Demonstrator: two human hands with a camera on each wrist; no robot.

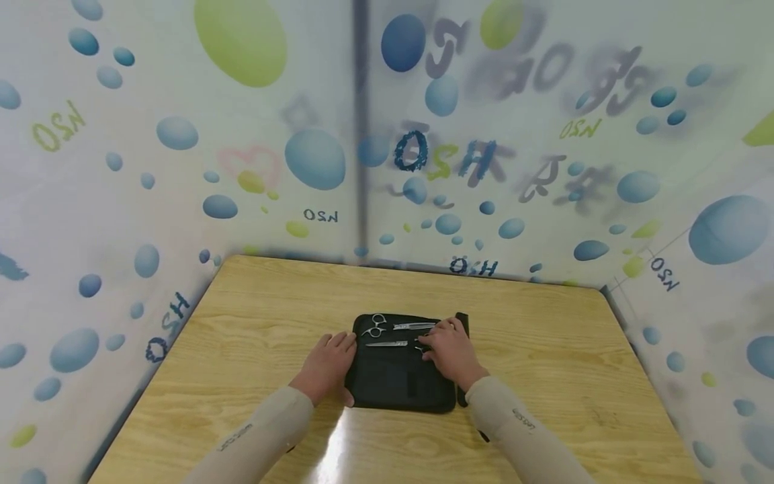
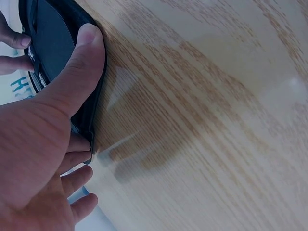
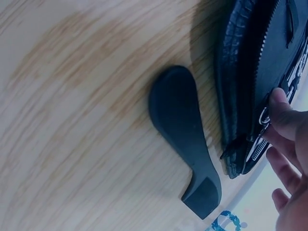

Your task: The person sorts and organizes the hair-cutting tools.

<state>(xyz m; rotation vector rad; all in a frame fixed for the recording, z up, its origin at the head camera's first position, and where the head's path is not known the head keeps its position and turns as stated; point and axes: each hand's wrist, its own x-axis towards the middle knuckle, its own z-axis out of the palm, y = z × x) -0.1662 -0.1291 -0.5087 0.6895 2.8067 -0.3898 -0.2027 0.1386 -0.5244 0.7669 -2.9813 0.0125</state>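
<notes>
our left hand (image 1: 326, 363) grips the case (image 1: 387, 380); our right hand (image 1: 451, 351), as best we can see, pinches the lower scissors (image 1: 394, 343), which a loose hold could drop.

forward-down head view, near wrist views, same case (image 1: 381, 380)

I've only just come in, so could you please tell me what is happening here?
At a wooden table, a person is busy with a black zip case. The left hand grips the case's left edge; the right hand pinches the lower scissors by their handles. The upper scissors lie just beyond, and a curved black object lies right of the case.
</notes>
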